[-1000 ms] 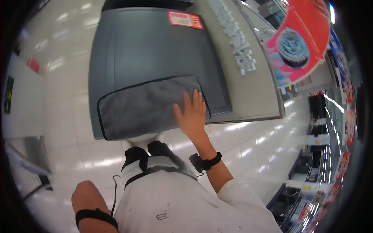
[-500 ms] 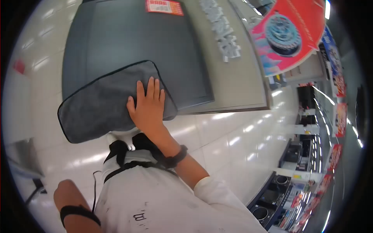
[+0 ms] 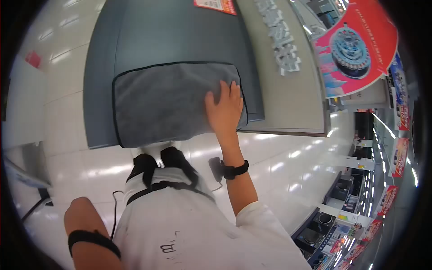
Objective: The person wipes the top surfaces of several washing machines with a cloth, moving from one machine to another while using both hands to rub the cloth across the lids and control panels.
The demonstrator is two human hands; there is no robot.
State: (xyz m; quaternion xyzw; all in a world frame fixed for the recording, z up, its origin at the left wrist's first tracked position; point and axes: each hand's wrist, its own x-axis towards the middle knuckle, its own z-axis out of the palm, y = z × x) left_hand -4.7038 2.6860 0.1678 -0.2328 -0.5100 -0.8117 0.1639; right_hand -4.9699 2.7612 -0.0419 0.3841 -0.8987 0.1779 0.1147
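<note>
A grey towel with black edging lies mostly flat on the near end of a large dark grey panel, its lower edge hanging slightly past the panel's front. My right hand rests palm down on the towel's right part, fingers stretched out and somewhat apart, pressing on it rather than gripping. A black band sits on the right wrist. At the lower left hangs my left arm, banded in black; the rounded end, where my left hand seems to be, shows no fingers.
The panel lies on a light-topped counter, with several grey-white plastic pieces in a row along it. A red and pink sign stands at the upper right. Shelves with cooktops line the right side; the tiled floor is shiny.
The towel has swung from a slant to nearly square with the panel's near edge. My right hand has moved right with it, still flat. The left arm stays low.
</note>
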